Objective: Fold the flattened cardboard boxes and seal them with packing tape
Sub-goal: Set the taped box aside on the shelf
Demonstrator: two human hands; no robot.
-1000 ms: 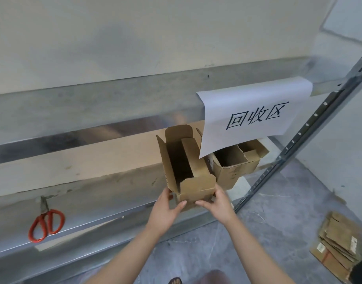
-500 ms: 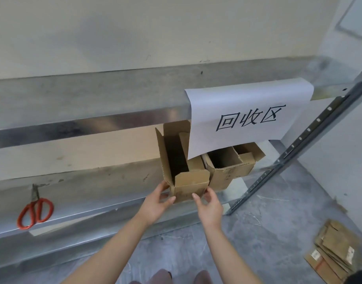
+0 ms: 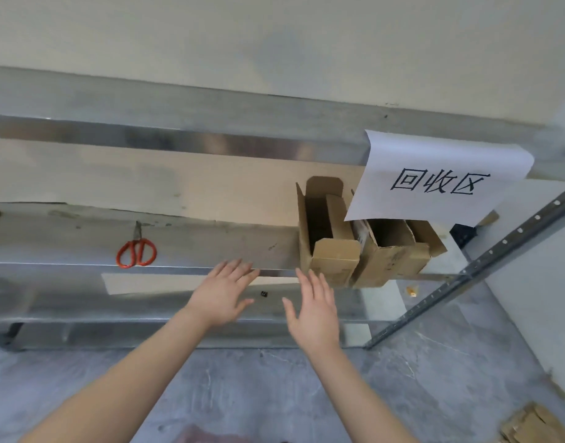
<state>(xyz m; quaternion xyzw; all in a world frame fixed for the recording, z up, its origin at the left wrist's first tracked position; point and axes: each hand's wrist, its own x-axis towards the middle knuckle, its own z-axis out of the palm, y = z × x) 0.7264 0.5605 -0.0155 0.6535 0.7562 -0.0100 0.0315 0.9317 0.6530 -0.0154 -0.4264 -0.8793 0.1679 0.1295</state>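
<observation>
- Both hands are empty. The left hand and the right hand hover palms down with fingers straight and spread, touching nothing.
- The folded box stands on the metal shelf just beyond the right hand's fingertips and apart from them, with its top flaps open. A second box touches it on the side away from the left hand.
- The box looks set down, so the step is probably to fetch the next blank. The flattened boxes lie on the floor, well below and outward of the right hand.
- To do it well, draw both hands back level. The box sits at the shelf's front edge, and a finger catching its near flap could tip it off.
- No tape is in view, and the flaps look unsealed.
- Red-handled scissors lie on the shelf well out beyond the left hand. A paper sign hangs above the right hand, over the boxes.
</observation>
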